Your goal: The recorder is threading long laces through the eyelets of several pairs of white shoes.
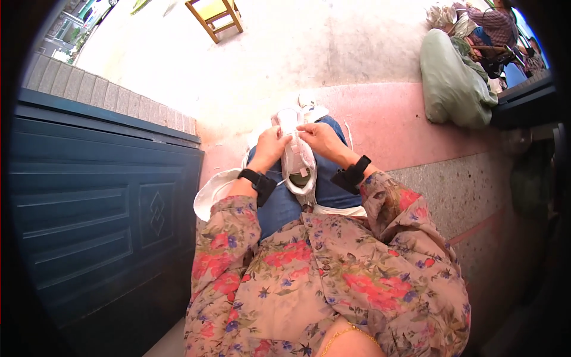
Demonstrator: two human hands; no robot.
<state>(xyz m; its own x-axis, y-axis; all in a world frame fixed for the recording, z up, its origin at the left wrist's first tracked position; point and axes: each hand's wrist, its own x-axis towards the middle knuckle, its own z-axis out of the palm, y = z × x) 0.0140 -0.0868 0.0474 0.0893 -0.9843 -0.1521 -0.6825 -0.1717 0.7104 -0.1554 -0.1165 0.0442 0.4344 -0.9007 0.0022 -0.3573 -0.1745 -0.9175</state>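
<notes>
A white and pale pink sneaker (299,156) rests between my thighs, its toe pointing away from me and its dark opening facing me. My left hand (269,147) is closed in a pinch at the left side of the lacing. Across from it, my right hand (324,141) pinches at the right row of eyelets. Both appear to grip the white shoelace, though the thin strand is hard to make out between the fingertips. A loose lace end (349,135) hangs beside my right knee. Black bands (260,184) circle both wrists.
White fabric or shoe parts (215,193) lie by my left leg. A dark blue panelled door (107,208) stands close on my left. To the far right sits a full green sack (455,80), with people (496,27) beyond it. A wooden stool (217,16) stands ahead.
</notes>
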